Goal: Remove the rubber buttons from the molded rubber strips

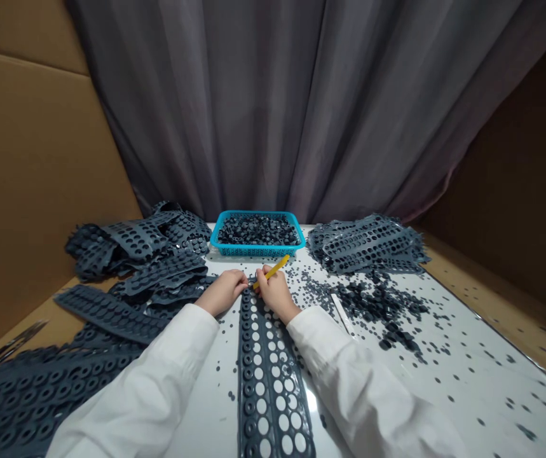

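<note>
The long dark grey perforated rubber strip (270,381) lies on the white worktop (463,346) directly in front of the person, its long axis running straight away from them between the two white sleeves (139,388), with its far end at the hands. The right hand (276,294) is clenched around a slim yellow-handled tool (273,270), possibly a craft knife, though any blade is hidden; the handle slants up and to the right, while its lower end points left toward the other hand. The left hand (222,291) lies just left of the strip's far end, its curled fingertips (244,283) touching or nearly touching that end; whether they pinch it is impossible to tell. Both hands are about equally near the end. Beyond them sits a bright blue plastic basket (258,214) filled with small dark grey rubber discs (257,230). More discs are scattered loose on the worktop to the right, and heaps of punched grey rubber strips (134,242) lie on the left.
</note>
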`<state>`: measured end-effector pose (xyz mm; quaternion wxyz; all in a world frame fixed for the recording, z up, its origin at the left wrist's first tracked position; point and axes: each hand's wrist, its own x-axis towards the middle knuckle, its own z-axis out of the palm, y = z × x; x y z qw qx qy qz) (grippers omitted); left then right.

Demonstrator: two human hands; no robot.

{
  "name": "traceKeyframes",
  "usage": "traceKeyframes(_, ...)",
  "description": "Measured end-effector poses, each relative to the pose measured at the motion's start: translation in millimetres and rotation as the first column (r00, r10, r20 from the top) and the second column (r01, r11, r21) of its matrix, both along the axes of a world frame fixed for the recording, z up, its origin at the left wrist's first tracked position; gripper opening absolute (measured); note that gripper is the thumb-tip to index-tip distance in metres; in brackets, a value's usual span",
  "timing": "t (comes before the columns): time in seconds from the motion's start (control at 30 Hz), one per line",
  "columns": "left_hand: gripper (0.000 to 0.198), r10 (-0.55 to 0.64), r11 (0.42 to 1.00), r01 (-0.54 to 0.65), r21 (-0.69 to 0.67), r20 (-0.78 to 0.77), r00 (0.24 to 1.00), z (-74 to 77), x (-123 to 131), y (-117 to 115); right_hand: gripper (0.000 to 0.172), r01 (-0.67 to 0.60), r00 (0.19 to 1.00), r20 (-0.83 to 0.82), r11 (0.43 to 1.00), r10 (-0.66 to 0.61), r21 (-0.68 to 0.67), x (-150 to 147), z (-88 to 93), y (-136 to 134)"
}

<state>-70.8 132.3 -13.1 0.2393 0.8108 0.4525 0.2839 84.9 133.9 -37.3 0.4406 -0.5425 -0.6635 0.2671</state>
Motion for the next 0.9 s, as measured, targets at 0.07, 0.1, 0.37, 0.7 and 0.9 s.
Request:
traceKeyframes(0.07,0.011,0.025,1.000,-0.025,-0.001,0.037,0.999,0.7,0.4,0.2,0.029,0.002,1.000,-0.003,1.000,-0.002,-0.001,-0.1,0.6,-0.4)
traceKeyframes(0.1,0.011,0.033,0.999,-0.033,-0.002,0.052,0.998,1.2,0.6,0.3,0.029,0.004,1.000,-0.004,1.000,-0.004,-0.002,-0.2,0.9,-0.7)
traceKeyframes(0.37,0.010,0.107,0.994,-0.108,0.002,0.128,0.986,1.4,1.4,0.0,0.027,0.005,1.000,-0.006,1.000,-0.005,-0.006,-1.0,1.7,-1.9)
traceKeyframes(0.7,0.010,0.247,0.969,-0.233,-0.083,0.282,0.927,4.0,0.6,1.7,0.027,0.009,1.000,-0.027,1.000,-0.009,-0.008,-0.3,2.2,-2.4)
traceKeyframes(0.9,0.016,0.258,0.954,-0.163,-0.250,0.418,0.871,4.9,2.4,3.1,0.029,-0.010,0.997,-0.074,1.000,0.010,0.006,-0.9,0.4,-4.7)
